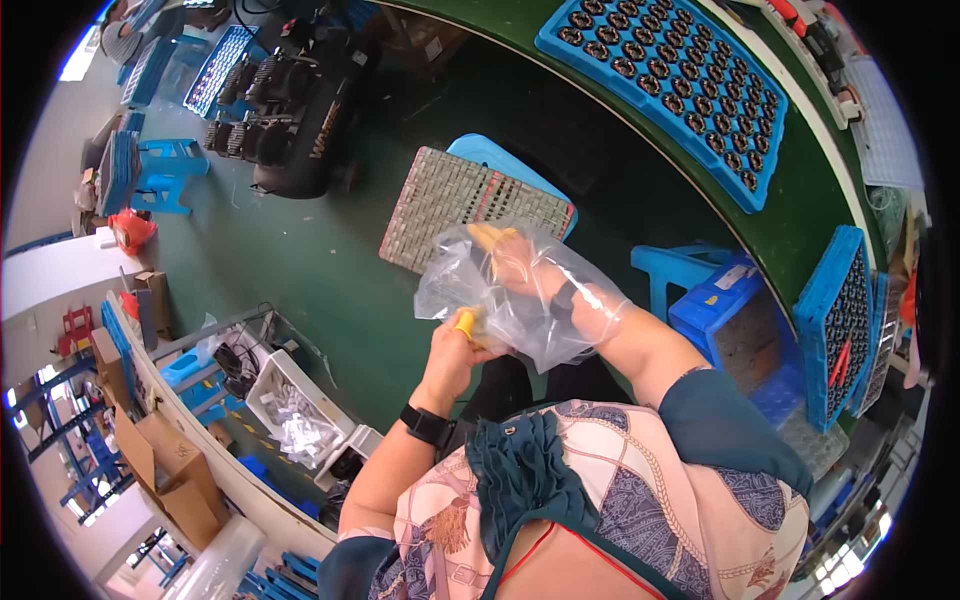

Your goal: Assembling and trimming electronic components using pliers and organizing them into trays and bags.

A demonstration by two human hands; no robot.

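A clear plastic bag (550,330) hangs loosely between my two hands, above my lap. My right hand (515,260) is inside it, and the film reaches back over the wrist and part of the forearm. Yellow finger covers show on its fingers, which are stretched out toward the left. My left hand (455,350), also with a yellow finger cover, is closed on the near left side of the bag. A dark watch sits on my left wrist. Just beyond the bag is a woven mat (430,200) on a blue stool (500,155).
Blue trays of round dark parts (680,80) lie on the curved green bench (480,25). Another tray (835,330) leans at the right, near a blue bin (715,300). A black compressor (310,130) stands at the far left; a white crate (290,400) is at the near left.
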